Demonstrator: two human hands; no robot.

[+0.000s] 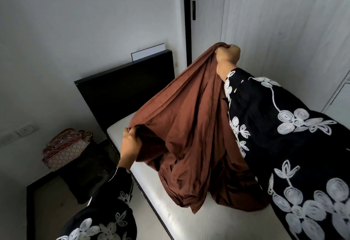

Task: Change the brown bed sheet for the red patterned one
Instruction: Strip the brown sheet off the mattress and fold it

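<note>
The right grip [228, 54] clenches the brown bed sheet [181, 126] high; the left grip [131, 143] pinches its lower fold; the cloth hangs between them, pooling on the bare mattress [198, 224].

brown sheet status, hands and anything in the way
Left hand grips brown sheet low, right hand grips it high. Sheet bunched, mostly off mattress. Red sheet lies folded beside bed; nothing blocking.
</note>
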